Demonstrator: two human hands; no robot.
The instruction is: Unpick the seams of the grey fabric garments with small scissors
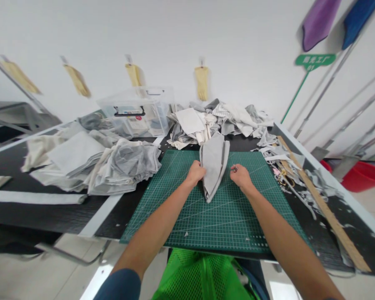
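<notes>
A folded piece of light grey cloth (213,160) is raised over the green cutting mat (187,227), its narrow end pointing towards me. On its left edge my left hand (196,173) is closed, pinching the fabric. Just right of the cloth, and apart from it, my right hand (241,176) is curled around a small metal thing (235,168). Only a shiny bit of that thing shows between the fingers, so its kind is unclear.
Stacked grey and cream cloth (128,164) lies left of the mat, near a clear plastic box (137,121). Behind the mat is a heap of scraps (190,121). Along the right run a long wooden strip (323,204), fabric offcuts and gold-handled scissors (284,180).
</notes>
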